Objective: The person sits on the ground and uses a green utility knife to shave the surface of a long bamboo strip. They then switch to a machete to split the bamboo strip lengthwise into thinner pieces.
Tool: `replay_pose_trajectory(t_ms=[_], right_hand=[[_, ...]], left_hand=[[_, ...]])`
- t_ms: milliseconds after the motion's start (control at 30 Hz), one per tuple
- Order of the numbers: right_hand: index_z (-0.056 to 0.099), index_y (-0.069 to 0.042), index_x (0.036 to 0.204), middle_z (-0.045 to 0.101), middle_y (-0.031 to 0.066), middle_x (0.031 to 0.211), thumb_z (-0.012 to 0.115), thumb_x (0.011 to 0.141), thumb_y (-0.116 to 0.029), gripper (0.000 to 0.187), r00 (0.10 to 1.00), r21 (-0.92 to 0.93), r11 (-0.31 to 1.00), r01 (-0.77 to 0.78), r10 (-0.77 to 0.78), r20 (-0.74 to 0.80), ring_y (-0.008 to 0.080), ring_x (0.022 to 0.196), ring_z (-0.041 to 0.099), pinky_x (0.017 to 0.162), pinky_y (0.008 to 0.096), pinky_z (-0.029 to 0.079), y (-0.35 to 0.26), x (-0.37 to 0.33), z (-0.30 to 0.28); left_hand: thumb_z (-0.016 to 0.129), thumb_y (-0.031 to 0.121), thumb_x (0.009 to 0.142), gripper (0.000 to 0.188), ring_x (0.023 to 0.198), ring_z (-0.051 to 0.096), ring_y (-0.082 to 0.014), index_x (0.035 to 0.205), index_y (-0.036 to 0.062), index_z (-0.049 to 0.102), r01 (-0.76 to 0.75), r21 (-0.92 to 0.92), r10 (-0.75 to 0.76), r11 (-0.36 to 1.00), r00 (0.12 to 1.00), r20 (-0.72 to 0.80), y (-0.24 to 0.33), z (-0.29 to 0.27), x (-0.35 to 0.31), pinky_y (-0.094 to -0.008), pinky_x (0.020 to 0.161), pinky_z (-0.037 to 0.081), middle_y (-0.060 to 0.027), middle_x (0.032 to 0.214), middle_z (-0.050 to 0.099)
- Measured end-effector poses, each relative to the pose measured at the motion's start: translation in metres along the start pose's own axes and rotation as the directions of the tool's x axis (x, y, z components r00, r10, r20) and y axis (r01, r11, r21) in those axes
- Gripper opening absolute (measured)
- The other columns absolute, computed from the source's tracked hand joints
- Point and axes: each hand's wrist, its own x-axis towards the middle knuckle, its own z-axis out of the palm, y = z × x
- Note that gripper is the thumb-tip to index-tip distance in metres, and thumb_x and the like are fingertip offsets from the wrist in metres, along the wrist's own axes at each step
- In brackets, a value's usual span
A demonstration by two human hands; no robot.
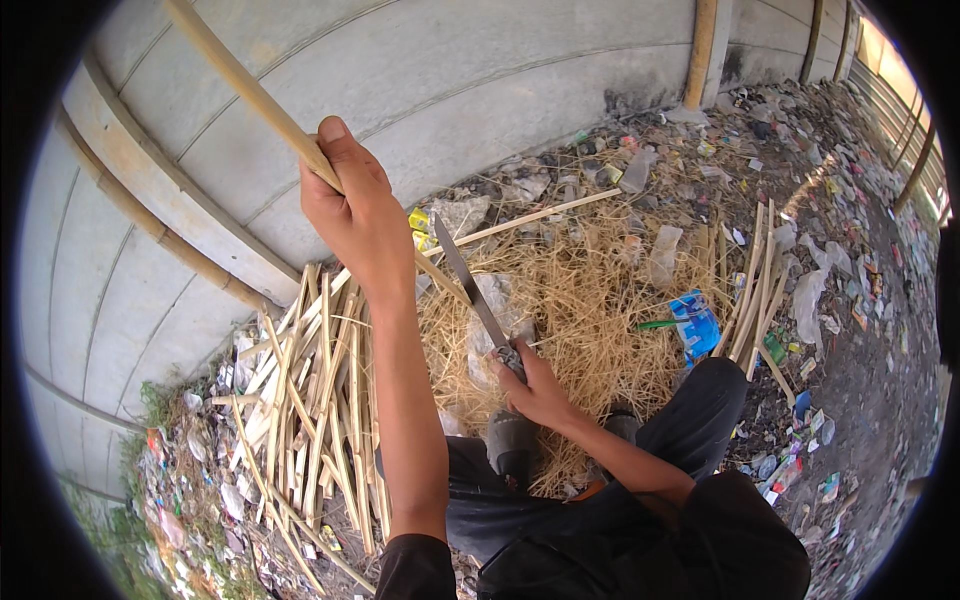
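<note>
My left hand is raised and wrapped round a long bamboo strip, which slants from the upper left down toward the middle. Lower down, my right hand grips the handle of a long-bladed knife. The blade points up and to the left, and the strip's lower end meets it about midway. Whether the edge is cutting into the strip cannot be made out. Beneath both hands lies a heap of thin bamboo shavings, with a pale stone or block partly showing in front of my feet.
A pile of split bamboo strips lies to my left, and a smaller bundle to my right. One strip rests across the shavings' far side. A blue packet sits near my knee. Litter covers the ground beside a concrete wall.
</note>
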Motion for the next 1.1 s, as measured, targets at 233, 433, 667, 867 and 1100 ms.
replay_pose_trajectory(t_ms=[233, 433, 667, 867, 1100], right_hand=[[0.061, 0.006, 0.12, 0.062, 0.0177, 0.068, 0.063, 0.106, -0.026, 0.035, 0.993, -0.177, 0.979, -0.103, 0.091, -0.071, 0.0273, 0.059, 0.062, 0.058, 0.043, 0.046, 0.049, 0.005, -0.001], [0.064, 0.005, 0.117, 0.062, 0.0182, 0.07, 0.063, 0.105, -0.027, 0.034, 0.989, -0.253, 0.967, -0.016, -0.022, -0.146, 0.0284, 0.06, 0.061, 0.059, 0.0443, 0.045, 0.062, 0.0, 0.005], [0.064, 0.003, 0.108, 0.054, 0.0063, 0.06, 0.062, 0.107, -0.023, 0.026, 0.993, -0.148, 0.983, -0.113, 0.107, -0.05, 0.018, 0.051, 0.055, 0.051, 0.04, 0.04, 0.093, 0.008, -0.005], [0.065, 0.006, 0.117, 0.063, 0.0203, 0.07, 0.064, 0.105, -0.027, 0.035, 0.964, -0.326, 0.943, 0.065, -0.144, -0.225, 0.0326, 0.057, 0.061, 0.058, 0.044, 0.046, 0.095, -0.002, 0.015], [0.061, 0.002, 0.103, 0.057, 0.0025, 0.063, 0.058, 0.109, -0.026, 0.029, 0.99, -0.07, 0.992, -0.106, 0.099, -0.104, 0.0125, 0.051, 0.053, 0.051, 0.0342, 0.042, 0.085, 0.008, 0.002]], left_hand=[[0.052, 0.038, 0.114, 0.056, 0.048, 0.024, -0.0043, 0.068, 0.0164, 0.029, 0.031, -0.075, -0.03, 0.997, 0.999, 0.014, 0.002, -0.006, 0.001, -0.0293, 0.047, 0.014, 0.0059, 0.056, 0.029], [0.052, 0.037, 0.114, 0.058, 0.048, 0.024, -0.0046, 0.066, 0.0171, 0.027, 0.022, -0.075, -0.019, 0.997, 0.999, 0.036, 0.011, -0.002, -0.009, -0.0291, 0.047, 0.014, 0.006, 0.056, 0.027], [0.053, 0.038, 0.114, 0.058, 0.047, 0.023, -0.0046, 0.066, 0.0167, 0.028, 0.023, -0.091, -0.021, 0.996, 0.999, 0.03, 0.003, -0.015, -0.005, -0.029, 0.047, 0.013, 0.0058, 0.055, 0.027], [0.052, 0.039, 0.114, 0.058, 0.047, 0.023, -0.0043, 0.066, 0.017, 0.029, 0.025, -0.061, -0.025, 0.998, 1.0, -0.003, 0.01, -0.004, -0.009, -0.0289, 0.047, 0.012, 0.0061, 0.055, 0.026], [0.052, 0.04, 0.114, 0.058, 0.047, 0.023, -0.0049, 0.064, 0.0173, 0.032, 0.005, 0.032, -0.003, 0.999, 0.997, -0.071, 0.004, -0.022, -0.002, -0.029, 0.047, 0.013, 0.0059, 0.053, 0.029]])
